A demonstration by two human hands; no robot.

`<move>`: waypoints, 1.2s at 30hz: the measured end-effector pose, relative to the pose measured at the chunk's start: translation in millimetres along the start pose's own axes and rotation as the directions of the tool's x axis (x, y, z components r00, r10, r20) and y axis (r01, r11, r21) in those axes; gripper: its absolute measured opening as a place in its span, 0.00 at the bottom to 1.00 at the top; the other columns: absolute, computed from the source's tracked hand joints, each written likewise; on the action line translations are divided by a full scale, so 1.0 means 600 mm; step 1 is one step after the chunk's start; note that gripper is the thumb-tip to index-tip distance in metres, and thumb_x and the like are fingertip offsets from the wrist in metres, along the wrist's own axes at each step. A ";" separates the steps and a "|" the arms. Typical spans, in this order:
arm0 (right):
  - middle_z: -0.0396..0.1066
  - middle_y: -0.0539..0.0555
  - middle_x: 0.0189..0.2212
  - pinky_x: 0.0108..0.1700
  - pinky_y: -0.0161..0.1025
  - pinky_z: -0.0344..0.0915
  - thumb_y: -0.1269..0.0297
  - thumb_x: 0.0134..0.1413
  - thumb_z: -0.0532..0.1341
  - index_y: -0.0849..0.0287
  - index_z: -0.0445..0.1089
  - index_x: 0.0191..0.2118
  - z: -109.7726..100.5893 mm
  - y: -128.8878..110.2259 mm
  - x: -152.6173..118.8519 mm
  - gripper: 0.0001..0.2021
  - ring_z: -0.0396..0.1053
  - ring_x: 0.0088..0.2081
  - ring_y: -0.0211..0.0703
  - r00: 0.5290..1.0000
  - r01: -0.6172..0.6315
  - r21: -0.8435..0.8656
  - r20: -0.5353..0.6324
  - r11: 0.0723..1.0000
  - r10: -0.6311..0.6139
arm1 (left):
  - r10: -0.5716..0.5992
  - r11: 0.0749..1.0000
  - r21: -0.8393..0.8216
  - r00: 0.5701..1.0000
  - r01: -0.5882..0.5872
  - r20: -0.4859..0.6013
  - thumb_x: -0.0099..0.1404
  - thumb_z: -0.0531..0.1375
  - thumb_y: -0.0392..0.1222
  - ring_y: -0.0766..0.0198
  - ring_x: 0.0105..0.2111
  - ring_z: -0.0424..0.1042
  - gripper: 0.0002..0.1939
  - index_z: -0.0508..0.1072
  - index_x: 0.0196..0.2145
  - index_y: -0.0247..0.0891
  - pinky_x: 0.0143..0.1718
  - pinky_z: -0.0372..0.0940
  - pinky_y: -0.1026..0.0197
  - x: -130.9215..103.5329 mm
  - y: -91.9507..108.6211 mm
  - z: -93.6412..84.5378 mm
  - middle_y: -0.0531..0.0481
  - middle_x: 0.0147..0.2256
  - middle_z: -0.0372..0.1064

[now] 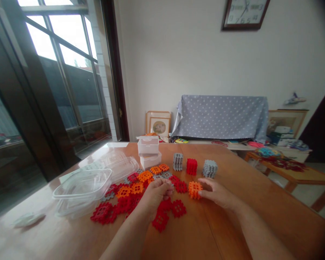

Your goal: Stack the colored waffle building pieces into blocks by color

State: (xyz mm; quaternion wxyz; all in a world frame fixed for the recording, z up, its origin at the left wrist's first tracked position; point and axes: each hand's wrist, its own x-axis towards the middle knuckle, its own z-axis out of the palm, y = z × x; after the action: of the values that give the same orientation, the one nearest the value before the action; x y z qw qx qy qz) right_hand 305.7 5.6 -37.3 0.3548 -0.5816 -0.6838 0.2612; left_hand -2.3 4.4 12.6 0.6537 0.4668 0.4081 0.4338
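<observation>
My right hand [219,193] has its thumb and fingers around the right side of a small stack of orange notched plastic tiles [195,190] standing on the table. My left hand [159,189] is closed in a pinch above the loose tiles; what its fingertips hold, if anything, I cannot make out. Around and under it lie loose red tiles [160,220] and orange tiles [137,187], with some grey tiles [166,174] among them. Behind the orange stack stand a grey stack [178,161], a red stack [191,166] and another grey stack [210,168].
Clear plastic containers [81,184] sit at the left of the wooden table [233,231], with clear lids [126,169] beside them. Two small translucent boxes [148,146] are piled behind the tiles. A crumpled pale item [28,219] lies near the left edge.
</observation>
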 end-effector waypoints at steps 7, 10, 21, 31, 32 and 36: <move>0.74 0.60 0.53 0.59 0.55 0.65 0.52 0.48 0.69 0.59 0.73 0.56 0.007 -0.004 0.002 0.29 0.72 0.53 0.57 0.999 0.023 -0.017 0.031 1.000 -0.023 | 0.022 1.000 -0.012 0.999 -0.023 -0.047 0.54 0.68 0.52 0.68 0.28 0.69 0.18 0.71 0.34 0.37 0.30 0.59 0.66 0.003 0.004 -0.010 0.50 0.30 0.74; 0.74 0.59 0.52 0.58 0.54 0.65 0.52 0.50 0.68 0.58 0.73 0.55 0.007 -0.006 0.002 0.27 0.71 0.53 0.56 0.998 0.049 -0.051 0.036 0.997 -0.047 | 0.026 1.000 0.004 0.999 -0.026 -0.037 0.54 0.68 0.51 0.68 0.27 0.68 0.16 0.71 0.33 0.37 0.30 0.59 0.66 0.003 0.003 -0.008 0.50 0.30 0.74; 0.69 0.62 0.59 0.65 0.58 0.56 0.53 0.51 0.67 0.58 0.71 0.58 0.007 -0.022 -0.001 0.30 0.65 0.60 0.58 0.997 0.068 -0.130 -0.016 0.989 -0.071 | 0.029 0.999 0.044 0.998 -0.027 -0.051 0.55 0.67 0.52 0.68 0.28 0.69 0.17 0.70 0.34 0.37 0.30 0.59 0.66 0.011 -0.003 -0.012 0.49 0.30 0.74; 0.65 0.59 0.62 0.67 0.58 0.55 0.51 0.59 0.61 0.53 0.71 0.58 0.029 -0.060 -0.005 0.24 0.59 0.65 0.56 0.966 0.168 -0.308 -0.138 0.937 -0.218 | 0.115 0.993 0.044 0.971 -0.108 -0.211 0.52 0.67 0.50 0.66 0.29 0.69 0.16 0.72 0.35 0.38 0.33 0.61 0.64 0.013 0.025 -0.039 0.50 0.31 0.74; 0.67 0.58 0.61 0.66 0.57 0.56 0.51 0.59 0.60 0.53 0.72 0.57 0.031 -0.061 -0.005 0.23 0.60 0.64 0.56 0.957 0.176 -0.314 -0.166 0.933 -0.237 | 0.152 0.988 0.063 0.954 -0.140 -0.258 0.53 0.66 0.49 0.66 0.29 0.69 0.15 0.72 0.35 0.38 0.33 0.61 0.64 0.013 0.030 -0.049 0.50 0.32 0.74; 0.73 0.58 0.55 0.63 0.56 0.61 0.51 0.61 0.59 0.53 0.74 0.53 0.049 -0.077 -0.007 0.19 0.67 0.59 0.56 0.929 0.235 -0.326 -0.203 0.916 -0.311 | 0.313 0.945 0.229 0.850 -0.233 -0.425 0.55 0.61 0.44 0.64 0.30 0.67 0.10 0.73 0.35 0.38 0.33 0.59 0.63 0.023 0.039 -0.088 0.51 0.29 0.71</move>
State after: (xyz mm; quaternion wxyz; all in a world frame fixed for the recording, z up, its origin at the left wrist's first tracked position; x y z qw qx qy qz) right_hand 254.7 -5.8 -20.3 0.3802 -0.5545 -0.7398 0.0280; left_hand -52.4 35.1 20.9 0.4292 0.4591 0.5144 0.5835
